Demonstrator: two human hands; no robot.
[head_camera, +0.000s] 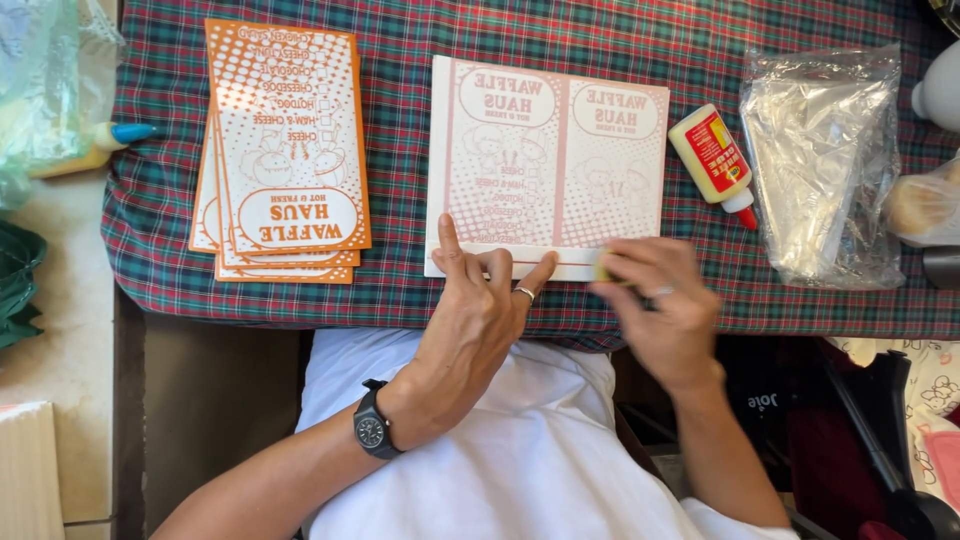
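**Hands pressing a pale printed sheet at the bench's near edge**

A stack of orange printed sheets (283, 150) lies far left on the plaid-covered bench (600, 30), well apart from the work. The pink printed sheet (545, 160) lies flat mid-bench, its white bottom strip near the edge. The left hand (480, 300) presses spread fingers on that strip; the right hand (655, 295), blurred, pinches a small yellowish object (603, 265). A glue bottle (712, 160) and a clear plastic bag (825, 160) lie to the right.
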